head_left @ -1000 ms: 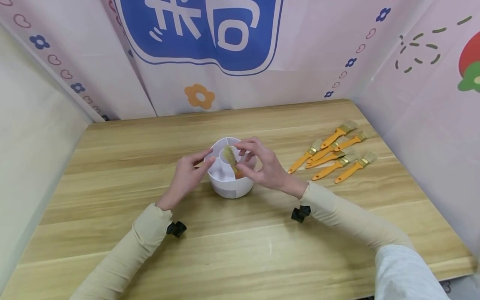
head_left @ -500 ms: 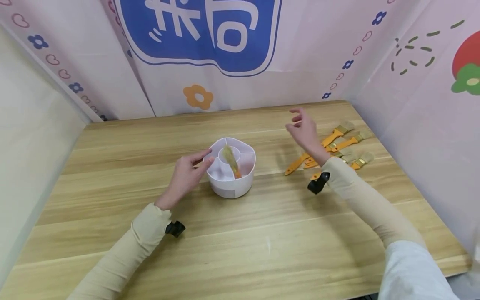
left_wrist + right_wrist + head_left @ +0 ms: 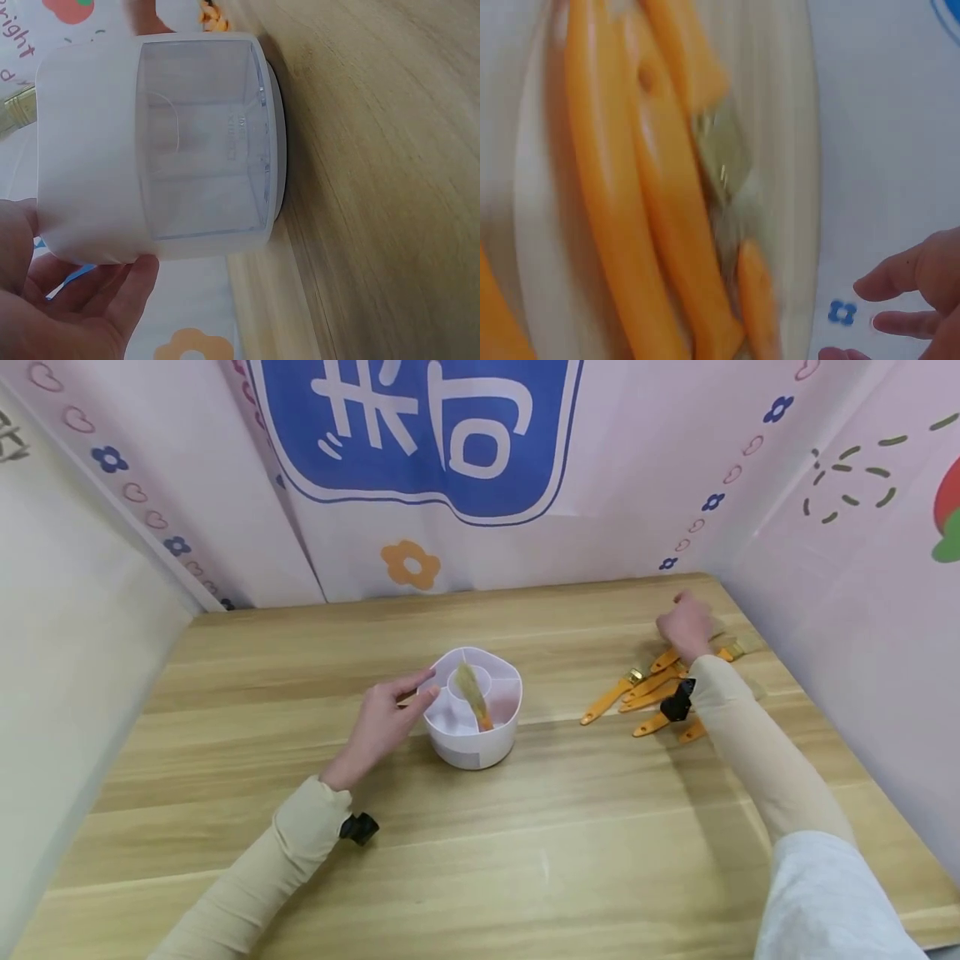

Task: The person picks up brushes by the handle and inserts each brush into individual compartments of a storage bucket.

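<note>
A white divided desk organizer [image 3: 480, 752] stands upright on the table, with a clear window [image 3: 202, 135] in its side in the left wrist view. One paintbrush [image 3: 472, 689] leans inside it, bristles up and orange handle down in a front compartment. My left hand [image 3: 382, 718] holds the organizer at its left rim, thumb and fingers on either side of the wall. My right hand [image 3: 687, 622] is over the far end of a group of orange-handled paintbrushes [image 3: 607, 702]. Its fingers are spread with nothing between them in the right wrist view, where the brush handles [image 3: 604, 180] blur.
The wooden table [image 3: 450, 877] meets a printed back wall [image 3: 600, 543] behind the organizer. A right-hand wall [image 3: 847, 610] borders the table beside the brushes. Black wrist cameras [image 3: 360, 828] sit on both sleeves.
My right hand has let go of the paintbrush in the organizer and travelled right to the loose brushes. My left hand has stayed at the organizer's rim.
</note>
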